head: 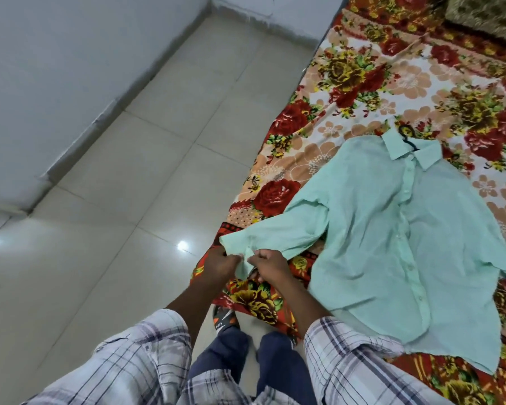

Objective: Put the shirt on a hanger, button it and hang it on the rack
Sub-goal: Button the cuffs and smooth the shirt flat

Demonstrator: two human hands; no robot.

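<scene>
Left hand [220, 266] and right hand [270, 266] in a pinch on the cuff [245, 266] of the mint shirt [392, 235] (sandal [225, 318] print illegible).

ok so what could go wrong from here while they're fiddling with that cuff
1. The left hand and right hand both pinch the sleeve cuff at the bed's edge. A hard tug might drag the mint shirt across the floral blanket toward the tiled floor.
2. Only the hanger hook shows, at the collar. Pulling the sleeve sideways could slip a shoulder off the hanger inside.
</scene>
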